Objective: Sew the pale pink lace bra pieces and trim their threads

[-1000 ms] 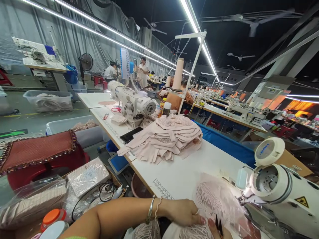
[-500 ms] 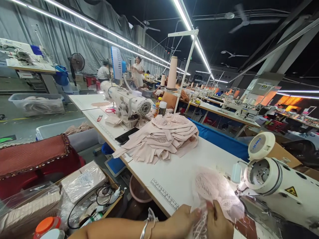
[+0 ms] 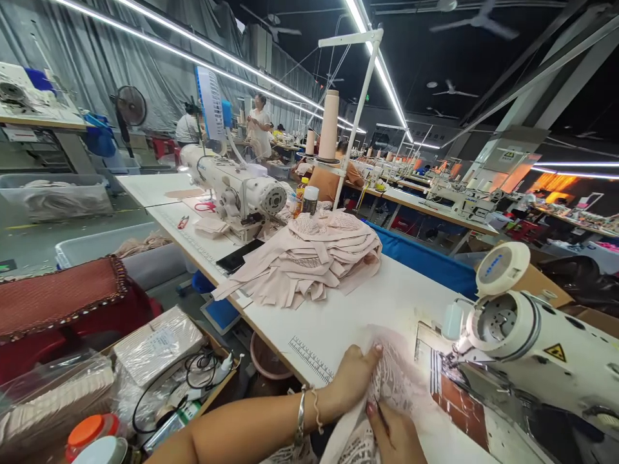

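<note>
A pale pink lace fabric piece (image 3: pixel 396 374) hangs between my two hands at the table's front edge, left of the near sewing machine (image 3: pixel 532 341). My left hand (image 3: pixel 355 379) is closed, pinching its upper edge between thumb and fingers. Just below and to the right, my right hand (image 3: pixel 395 430) is closed on the same lace. A thin dark sliver shows by the right fingers; I cannot make out what it is. Part of the lace drops toward my lap, and its far side is smeared by motion. The machine's needle area stands apart from the fabric.
A heap of pink fabric pieces (image 3: pixel 309 258) lies mid-table, beside a black phone-like slab (image 3: pixel 239 256). A second sewing machine (image 3: pixel 236 187) and a thread cone (image 3: pixel 329 125) stand behind. At lower left, an open box holds a wrapped pack (image 3: pixel 157 345) and cables.
My hands have drawn the lace left, away from the machine's needle area. The left hand has risen to its upper edge. The whole view has shifted slightly.
</note>
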The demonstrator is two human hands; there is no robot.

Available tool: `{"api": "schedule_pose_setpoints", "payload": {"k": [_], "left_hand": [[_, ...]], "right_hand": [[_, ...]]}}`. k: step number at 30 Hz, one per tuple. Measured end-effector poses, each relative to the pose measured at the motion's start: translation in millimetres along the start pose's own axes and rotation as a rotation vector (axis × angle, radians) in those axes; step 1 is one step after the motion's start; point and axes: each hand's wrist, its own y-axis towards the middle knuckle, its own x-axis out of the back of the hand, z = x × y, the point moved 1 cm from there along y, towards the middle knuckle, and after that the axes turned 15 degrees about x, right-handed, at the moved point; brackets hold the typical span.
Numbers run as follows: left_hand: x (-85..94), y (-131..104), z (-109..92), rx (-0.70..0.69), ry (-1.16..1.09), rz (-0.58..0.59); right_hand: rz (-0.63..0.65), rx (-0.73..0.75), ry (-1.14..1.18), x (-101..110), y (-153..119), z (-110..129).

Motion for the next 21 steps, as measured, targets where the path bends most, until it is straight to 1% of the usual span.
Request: {"api": "schedule_pose_setpoints", "payload": {"k": [2, 5, 8, 11, 13, 15, 17, 18, 19, 20, 21], "left_hand": [[-1.9, 0, -1, -0.042, -0.007, -0.014], [-3.2, 1, -4, -0.094, -0.017, -0.003], [3.7, 1, -4, -0.141, 0.021, 0.031], [15.9, 1, -3, -0.149, 0.098, 0.112], [19.7, 2, -5, -0.108, 0.052, 0.199], [17.0, 4, -13, -0.045, -0.083, 0.343], [11.5, 12, -27, 0.0, -0.21, 0.491], [10.1, 18, -35, 0.005, -0.243, 0.536], [10.7, 26, -44, -0.015, -0.243, 0.544], [13.8, 36, -53, -0.064, -0.209, 0.506], [19.6, 48, -62, -0.137, -0.141, 0.419]], "right_hand": [[-0.032, -0.02, 0.012, -4, 4, 6], [-0.045, -0.042, 0.041, -6, 10, 17], [-0.053, -0.038, 0.027, 0, 10, 26], [-0.061, -0.076, 0.035, 14, 3, 33], [-0.073, -0.122, 0.059, 24, -1, 37], [-0.061, -0.178, 0.084, 31, -1, 38], [-0.022, -0.239, 0.108, 37, -1, 37], [-0.002, -0.262, 0.114, 40, -1, 35], [0.008, -0.275, 0.102, 43, -2, 33], [0.012, -0.282, 0.07, 48, -5, 30], [0.022, -0.287, 0.02, 53, -8, 28]]}}
